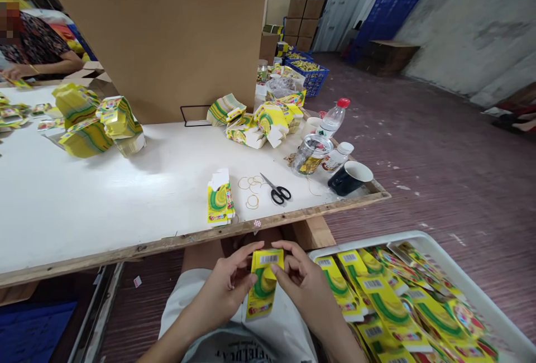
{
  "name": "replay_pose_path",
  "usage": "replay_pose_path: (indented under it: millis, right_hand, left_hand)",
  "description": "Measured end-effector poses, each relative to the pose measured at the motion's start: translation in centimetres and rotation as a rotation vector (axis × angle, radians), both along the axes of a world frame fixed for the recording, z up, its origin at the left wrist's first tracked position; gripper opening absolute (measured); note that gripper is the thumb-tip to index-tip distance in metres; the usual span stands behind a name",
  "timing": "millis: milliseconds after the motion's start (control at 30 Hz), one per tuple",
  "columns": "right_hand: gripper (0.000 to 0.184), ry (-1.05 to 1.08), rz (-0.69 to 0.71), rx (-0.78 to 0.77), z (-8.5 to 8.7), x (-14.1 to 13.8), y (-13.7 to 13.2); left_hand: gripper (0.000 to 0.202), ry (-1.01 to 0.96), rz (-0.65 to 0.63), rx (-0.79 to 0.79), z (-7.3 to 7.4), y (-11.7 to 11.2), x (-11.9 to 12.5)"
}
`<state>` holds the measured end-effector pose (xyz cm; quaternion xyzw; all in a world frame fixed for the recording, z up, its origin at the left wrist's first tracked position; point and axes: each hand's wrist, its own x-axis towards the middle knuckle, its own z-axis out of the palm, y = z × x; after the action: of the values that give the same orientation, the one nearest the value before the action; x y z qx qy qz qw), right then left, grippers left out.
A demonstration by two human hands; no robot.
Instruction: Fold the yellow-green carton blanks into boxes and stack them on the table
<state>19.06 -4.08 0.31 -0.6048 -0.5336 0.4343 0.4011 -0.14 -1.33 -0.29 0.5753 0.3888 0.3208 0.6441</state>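
Observation:
Above my lap, a small yellow-and-green carton (263,290) with a barcode at its upper end is held between both hands. My left hand (228,282) grips its left edge, thumb on the front face. From the right side my right hand (304,279) pinches the upper part, its thumb below the barcode. Beyond the table edge lies a small stack of flat cartons (220,201) of the same print. Close to my right forearm, a white tray (422,237) holds many similar flat yellow cartons (383,301).
Black-handled scissors (280,192) lie beside several rubber bands (252,201) on the white table (167,184). A dark mug (345,181), a clear jar (312,156) and bottles stand at the right corner. Carton bundles (268,120) sit farther back. A person (37,44) works at far left behind a cardboard panel (167,33).

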Motion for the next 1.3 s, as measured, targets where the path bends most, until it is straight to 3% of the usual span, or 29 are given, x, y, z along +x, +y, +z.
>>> replay_pose_path:
  millis: [100, 267, 500, 767, 967, 1167, 1233, 1300]
  right_hand:
    - [0.024, -0.037, -0.025, 0.048, -0.2, -0.7, 0.0]
    - [0.024, -0.088, -0.021, 0.140, -0.1, -1.0, -0.1]
    - [0.021, 0.091, -0.175, 0.275, -0.2, -0.7, -0.5]
    - [0.016, 0.288, -0.330, 0.340, -1.6, -2.1, -1.1]
    - [0.020, 0.219, -0.327, 0.444, -0.4, -3.0, -1.4]
    - [0.020, 0.174, -0.215, 0.538, -0.2, -3.3, -1.2]
    - [0.017, 0.129, -0.217, 0.534, 0.0, -2.3, -1.4]
    - [0.009, -0.035, -0.311, 0.513, 0.6, 0.3, -2.3]
  left_hand:
    - [0.051, -0.085, -0.013, -0.095, 0.2, 0.1, 0.0]
    - [0.054, -0.210, 0.062, -0.173, -0.3, 0.2, 0.3]
    - [0.027, -0.109, 0.149, 0.158, -0.4, 0.1, 0.5]
    - [0.037, -0.237, 0.158, 0.085, 1.0, -0.8, 0.9]
    - [0.020, -0.209, 0.330, 0.298, 1.6, -0.4, 1.5]
    - [0.026, -0.220, 0.245, 0.402, 1.3, -0.8, 2.1]
    - [0.026, -0.197, 0.216, 0.392, 0.7, -0.8, 1.9]
    - [0.028, -0.095, 0.265, 0.410, -0.1, 0.2, 1.2]
